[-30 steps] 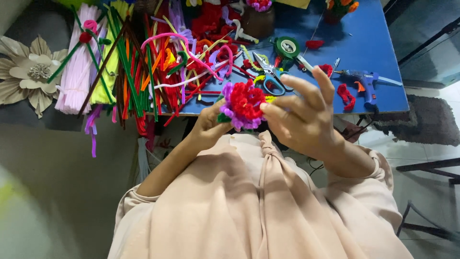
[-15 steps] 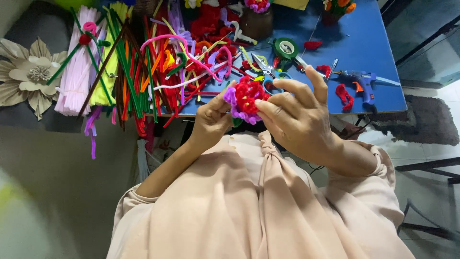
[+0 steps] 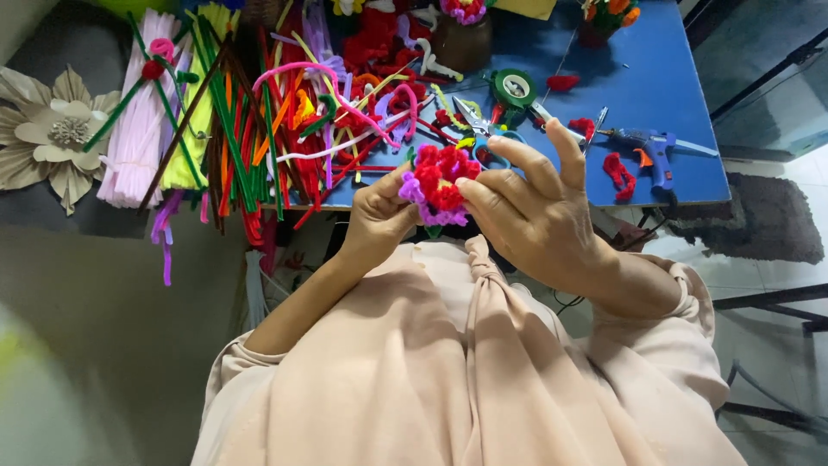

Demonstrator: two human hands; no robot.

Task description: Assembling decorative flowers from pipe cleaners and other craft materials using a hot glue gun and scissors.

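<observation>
A blue table point(image 3: 681, 95) carries a heap of pipe cleaners point(image 3: 259, 121) along its left edge. Before its near edge, the right hand point(image 3: 539, 216) and left hand point(image 3: 379, 211) pinch a red-and-purple pipe-cleaner flower point(image 3: 438, 183); its stem is seemingly hidden.

You are looking down at a blue table point(image 3: 681, 78) that is carrying a sprawling heap of pipe cleaners point(image 3: 259, 129) — green, red, orange, pink and yellow. A blue glue gun point(image 3: 653, 148) is lying near the table's right edge, with a green tape roll point(image 3: 516, 87) and scissors point(image 3: 473, 121) sitting further left. A cream paper flower point(image 3: 47, 134) is resting off to the far left — beside a pale pink bundle point(image 3: 134, 147).
</observation>
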